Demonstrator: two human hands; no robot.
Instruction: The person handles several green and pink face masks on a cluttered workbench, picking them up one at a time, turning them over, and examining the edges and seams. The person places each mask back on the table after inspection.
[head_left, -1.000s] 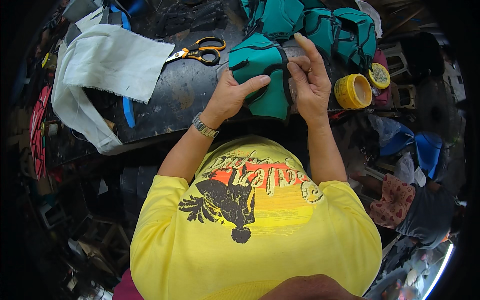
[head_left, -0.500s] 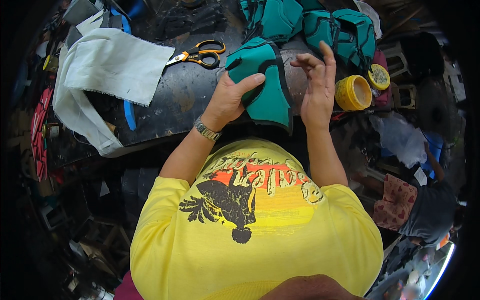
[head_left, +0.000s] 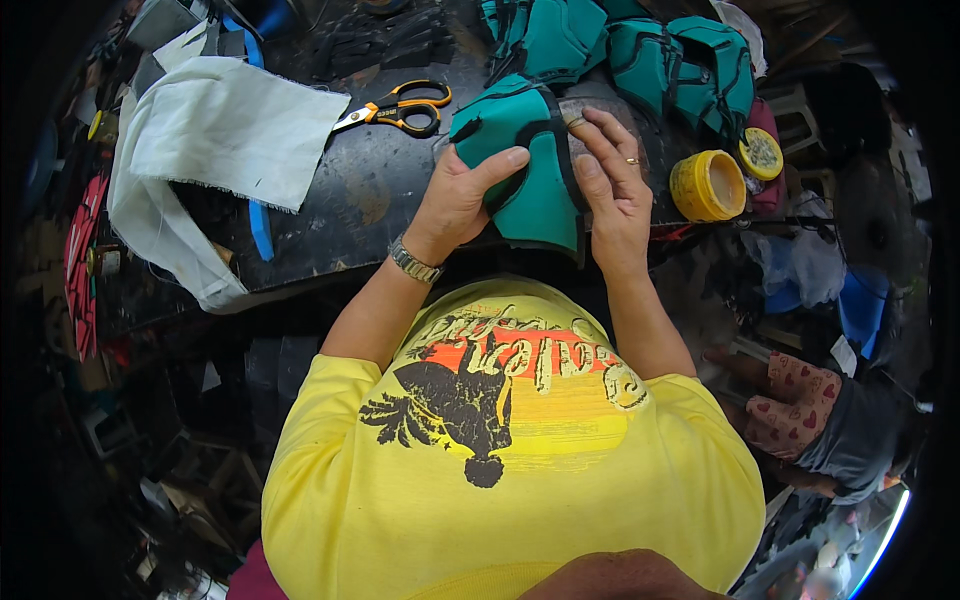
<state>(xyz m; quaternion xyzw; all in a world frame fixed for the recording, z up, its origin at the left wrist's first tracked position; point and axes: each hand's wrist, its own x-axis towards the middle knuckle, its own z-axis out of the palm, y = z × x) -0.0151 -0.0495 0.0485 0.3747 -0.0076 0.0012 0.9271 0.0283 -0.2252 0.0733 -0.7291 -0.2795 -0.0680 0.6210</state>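
Observation:
A teal fabric piece with black edging, seemingly a shoe upper (head_left: 540, 212), is held over the near edge of the dark table. My left hand (head_left: 462, 190) is closed on its left side, thumb across the front, other fingers hidden behind. My right hand (head_left: 618, 185) is at the right black edge, fingers curved forward and thumb apart from them. Its fingertips lie at or against that edge; whether they press on it I cannot tell. Beyond my left hand lie scissors with black and orange handles (head_left: 405, 108).
White cloth (head_left: 245, 130) spreads over the table's left part, above a blue strip (head_left: 260, 230). More teal pieces (head_left: 682, 75) are heaped at the back right. A yellow open tub (head_left: 707, 186) stands right, its lid (head_left: 760, 153) beside it. Another person (head_left: 840, 430) is at lower right.
My right hand has lowered from raised, spread fingers to the right edge of the teal piece. The left hand has kept its hold. The person at lower right has shifted.

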